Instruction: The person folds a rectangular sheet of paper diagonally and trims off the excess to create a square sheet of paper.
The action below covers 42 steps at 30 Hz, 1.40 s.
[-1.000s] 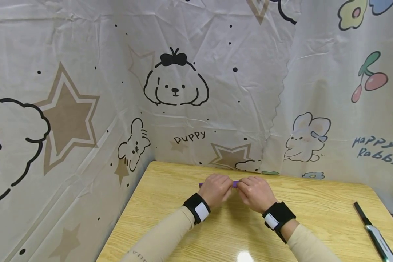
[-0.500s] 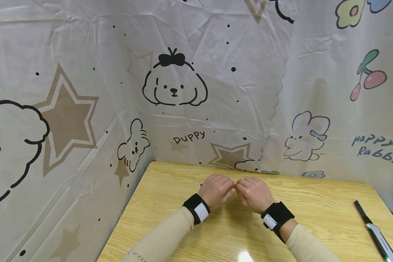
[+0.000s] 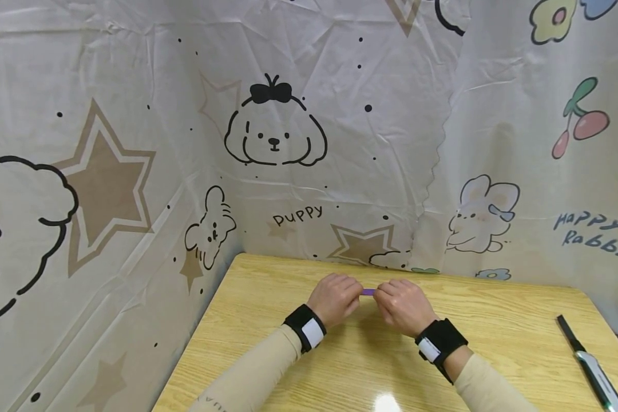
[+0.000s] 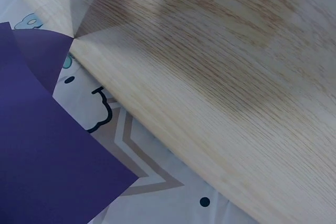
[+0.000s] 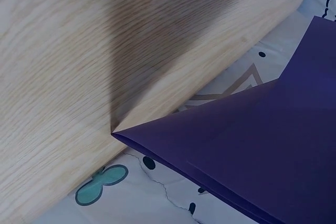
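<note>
A folded sheet of purple paper (image 3: pixel 368 292) spans the gap between both hands near the far edge of the table. My left hand (image 3: pixel 335 300) grips it on one side with curled fingers, and my right hand (image 3: pixel 405 307) pinches the other side. In the left wrist view the paper (image 4: pixel 58 145) shows a flat pointed flap with a curved piece behind it. Layered folds of the paper (image 5: pixel 247 140) narrow to a sharp tip at the tabletop in the right wrist view. Fingers are out of sight in both wrist views.
A utility knife or long-nosed lighter-like tool (image 3: pixel 592 366), black and silver-green, lies at the right of the wood-grain table (image 3: pixel 257 320). A printed cloth (image 3: pixel 288 189) with dogs and stars hangs right behind and left of the table.
The hands came close together half a second ago and are now slightly apart, the left shifted left. Purple paper shows again between them, and its end left of the left hand is now covered.
</note>
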Each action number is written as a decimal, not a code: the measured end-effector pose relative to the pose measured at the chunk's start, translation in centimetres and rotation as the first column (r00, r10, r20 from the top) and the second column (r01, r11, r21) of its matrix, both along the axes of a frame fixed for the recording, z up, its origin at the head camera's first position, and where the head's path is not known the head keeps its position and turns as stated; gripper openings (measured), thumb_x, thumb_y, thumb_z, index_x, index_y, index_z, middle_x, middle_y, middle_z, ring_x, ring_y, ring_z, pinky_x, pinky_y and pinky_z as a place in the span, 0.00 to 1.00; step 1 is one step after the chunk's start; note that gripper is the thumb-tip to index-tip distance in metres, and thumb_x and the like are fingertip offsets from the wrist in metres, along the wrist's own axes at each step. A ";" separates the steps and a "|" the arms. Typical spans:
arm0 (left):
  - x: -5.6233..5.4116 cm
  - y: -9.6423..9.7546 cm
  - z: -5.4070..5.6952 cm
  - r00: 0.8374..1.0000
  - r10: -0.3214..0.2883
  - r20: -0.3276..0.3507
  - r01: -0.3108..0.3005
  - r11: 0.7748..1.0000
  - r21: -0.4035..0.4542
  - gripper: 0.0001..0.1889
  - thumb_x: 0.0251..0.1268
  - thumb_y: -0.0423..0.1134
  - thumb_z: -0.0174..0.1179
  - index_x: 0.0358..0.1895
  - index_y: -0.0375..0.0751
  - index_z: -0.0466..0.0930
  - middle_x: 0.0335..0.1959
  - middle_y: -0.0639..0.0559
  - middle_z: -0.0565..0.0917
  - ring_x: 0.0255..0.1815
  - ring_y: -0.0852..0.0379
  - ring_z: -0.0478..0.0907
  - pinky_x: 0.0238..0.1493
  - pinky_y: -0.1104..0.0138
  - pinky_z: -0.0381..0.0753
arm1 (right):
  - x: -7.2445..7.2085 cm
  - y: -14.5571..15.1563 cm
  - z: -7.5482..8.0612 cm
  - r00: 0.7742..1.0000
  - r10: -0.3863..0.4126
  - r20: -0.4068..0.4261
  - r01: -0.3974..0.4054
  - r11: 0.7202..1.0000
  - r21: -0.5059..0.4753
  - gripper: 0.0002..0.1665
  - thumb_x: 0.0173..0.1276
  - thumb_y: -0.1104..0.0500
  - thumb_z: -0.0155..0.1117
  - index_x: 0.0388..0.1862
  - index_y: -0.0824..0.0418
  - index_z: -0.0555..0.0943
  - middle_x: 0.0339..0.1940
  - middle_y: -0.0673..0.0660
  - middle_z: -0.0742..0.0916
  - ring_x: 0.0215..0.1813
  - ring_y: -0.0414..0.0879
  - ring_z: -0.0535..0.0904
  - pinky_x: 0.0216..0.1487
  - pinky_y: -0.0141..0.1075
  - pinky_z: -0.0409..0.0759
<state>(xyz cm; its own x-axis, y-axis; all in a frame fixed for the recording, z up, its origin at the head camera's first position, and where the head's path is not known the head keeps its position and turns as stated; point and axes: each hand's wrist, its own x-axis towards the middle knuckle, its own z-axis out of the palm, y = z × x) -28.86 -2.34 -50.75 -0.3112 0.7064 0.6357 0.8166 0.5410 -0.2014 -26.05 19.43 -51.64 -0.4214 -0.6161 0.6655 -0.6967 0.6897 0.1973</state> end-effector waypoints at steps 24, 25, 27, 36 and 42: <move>-1.0 -2.5 -0.3 0.999 0.043 0.013 -0.043 0.999 -0.013 0.05 0.54 0.33 0.61 0.30 0.49 0.77 0.28 0.60 0.80 0.32 0.62 0.79 0.32 0.69 0.77 | 0.5 1.2 0.2 1.000 -0.021 0.017 0.021 1.000 0.001 0.02 0.54 0.63 0.64 0.26 0.56 0.81 0.27 0.50 0.85 0.28 0.45 0.80 0.27 0.38 0.76; -1.1 -2.7 -0.3 0.999 0.049 0.015 -0.048 0.999 -0.012 0.06 0.54 0.32 0.61 0.30 0.49 0.77 0.28 0.60 0.80 0.32 0.62 0.79 0.32 0.69 0.77 | 0.6 1.3 0.2 1.000 -0.020 0.019 0.020 1.000 -0.002 0.03 0.54 0.63 0.64 0.26 0.55 0.81 0.27 0.50 0.85 0.28 0.45 0.80 0.27 0.38 0.76; -1.2 -3.0 -0.4 0.998 0.055 0.019 -0.055 0.998 -0.014 0.06 0.54 0.31 0.61 0.29 0.49 0.77 0.28 0.60 0.79 0.30 0.62 0.77 0.30 0.69 0.75 | 0.6 1.5 0.2 1.000 -0.014 0.018 0.014 1.000 -0.004 0.03 0.56 0.63 0.63 0.26 0.56 0.81 0.27 0.50 0.85 0.29 0.45 0.80 0.27 0.38 0.76; -1.5 -3.8 -0.3 0.997 0.072 0.024 -0.071 0.997 -0.038 0.04 0.55 0.33 0.60 0.30 0.48 0.78 0.28 0.59 0.80 0.32 0.61 0.78 0.31 0.69 0.76 | 0.7 1.8 0.0 1.000 -0.012 0.025 0.012 1.000 -0.017 0.03 0.56 0.64 0.64 0.26 0.55 0.82 0.28 0.50 0.85 0.29 0.45 0.80 0.28 0.39 0.77; -1.7 -4.7 -0.2 0.997 0.071 0.033 -0.071 0.997 -0.011 0.04 0.56 0.34 0.60 0.30 0.48 0.77 0.29 0.59 0.81 0.33 0.60 0.79 0.31 0.67 0.76 | 0.9 2.1 -0.1 1.000 -0.014 0.018 0.015 1.000 -0.018 0.04 0.53 0.64 0.65 0.28 0.55 0.82 0.28 0.51 0.85 0.30 0.46 0.80 0.29 0.39 0.78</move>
